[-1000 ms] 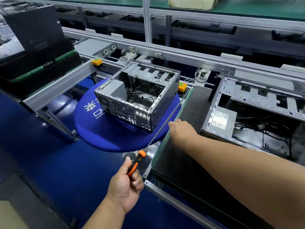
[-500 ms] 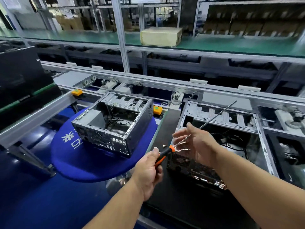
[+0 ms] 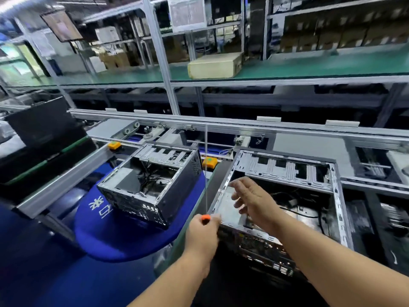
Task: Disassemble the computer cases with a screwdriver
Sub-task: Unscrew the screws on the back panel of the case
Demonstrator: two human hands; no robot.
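Left hand (image 3: 202, 235) grips the screwdriver (image 3: 206, 196), shaft straight up; right hand (image 3: 252, 201) hovers loose and empty over the nearer case (image 3: 287, 171) on the right.

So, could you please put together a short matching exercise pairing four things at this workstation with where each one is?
Things:
1. screwdriver
2. small computer case
3. large computer case
4. beige box

Places:
A. on the green upper shelf
B. on the round blue pad
C. under the open right hand
D. in the left hand, shaft pointing up

Pairs: 1-D, 2-B, 3-C, 4-A
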